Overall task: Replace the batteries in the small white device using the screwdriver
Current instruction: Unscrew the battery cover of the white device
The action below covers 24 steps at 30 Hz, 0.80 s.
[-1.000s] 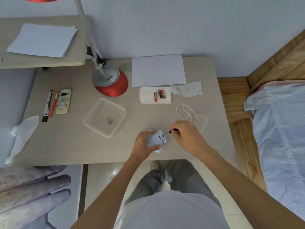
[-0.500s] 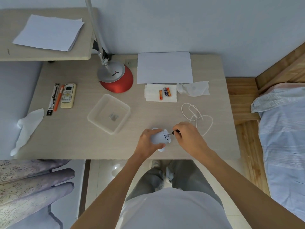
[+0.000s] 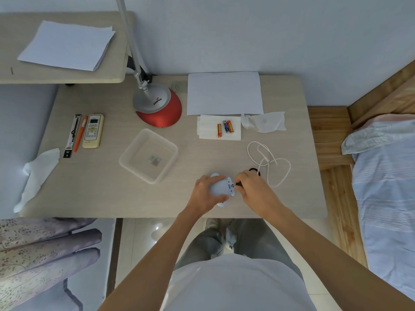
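Note:
The small white device (image 3: 221, 187) lies near the table's front edge, and my left hand (image 3: 205, 195) grips it from the left. My right hand (image 3: 254, 191) pinches a small black-handled screwdriver (image 3: 237, 184), whose tip sits against the device's right end. Most of the screwdriver is hidden under my fingers. Three batteries (image 3: 225, 127) lie on a white tissue (image 3: 208, 129) farther back on the table.
A clear plastic tray (image 3: 134, 163) sits left of the device. A white cord (image 3: 268, 162) and a black ring (image 3: 254, 169) lie to the right. A red lamp base (image 3: 159, 108), paper (image 3: 224, 93), a remote (image 3: 93, 131), pens and crumpled tissues surround them. A bed (image 3: 386, 176) stands right.
The view shifted slightly. My right hand has drawn closer to the device, so less of the screwdriver shaft shows. My left hand keeps its grip.

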Available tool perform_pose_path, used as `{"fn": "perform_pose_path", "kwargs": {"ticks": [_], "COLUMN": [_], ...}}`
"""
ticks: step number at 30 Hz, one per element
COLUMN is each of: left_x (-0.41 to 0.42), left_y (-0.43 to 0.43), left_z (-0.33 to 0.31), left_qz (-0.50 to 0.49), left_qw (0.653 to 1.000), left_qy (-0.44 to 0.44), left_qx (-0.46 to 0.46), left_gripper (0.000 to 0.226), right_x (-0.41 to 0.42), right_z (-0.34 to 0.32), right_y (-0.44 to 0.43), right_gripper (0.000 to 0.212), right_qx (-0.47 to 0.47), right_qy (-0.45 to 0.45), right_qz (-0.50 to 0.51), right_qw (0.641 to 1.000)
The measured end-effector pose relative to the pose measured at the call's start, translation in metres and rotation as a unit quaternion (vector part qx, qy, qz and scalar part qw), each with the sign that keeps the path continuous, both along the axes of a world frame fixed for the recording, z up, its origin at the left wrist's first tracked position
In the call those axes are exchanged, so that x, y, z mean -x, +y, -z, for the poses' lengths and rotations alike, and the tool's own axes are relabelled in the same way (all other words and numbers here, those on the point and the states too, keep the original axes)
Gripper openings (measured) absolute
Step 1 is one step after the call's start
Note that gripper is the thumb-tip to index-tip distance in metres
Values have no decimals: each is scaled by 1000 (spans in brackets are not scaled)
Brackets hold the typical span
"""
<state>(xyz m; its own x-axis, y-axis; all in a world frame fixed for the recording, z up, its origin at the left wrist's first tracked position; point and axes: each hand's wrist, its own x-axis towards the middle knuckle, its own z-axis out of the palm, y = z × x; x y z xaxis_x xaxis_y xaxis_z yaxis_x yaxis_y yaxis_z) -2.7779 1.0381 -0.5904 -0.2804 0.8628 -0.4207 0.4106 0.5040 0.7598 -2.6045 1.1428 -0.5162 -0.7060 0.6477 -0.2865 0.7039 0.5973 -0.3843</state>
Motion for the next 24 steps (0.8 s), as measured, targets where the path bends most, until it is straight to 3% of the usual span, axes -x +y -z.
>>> {"fn": "perform_pose_path", "kwargs": {"ticks": [9,17,24], "left_x": [-6,-1,-1], "left_y": [4,8,7], "left_z": [3,2,1], "left_qz": [12,18,13], "left_qw": [999,999,998], "left_qy": [-37,-49,-53], "left_qx": [-8,-14,-18], "left_gripper": [71,68,68], "right_x": [-6,-16,-14], "right_z": [-4,-2,0], "right_y": [7,6,3], "right_gripper": [22,6,20], "right_qx": [-7,33,11], "right_qy": [-26,-11,-6], "right_qz": [39,8,44], "right_qw": [999,999,999]}}
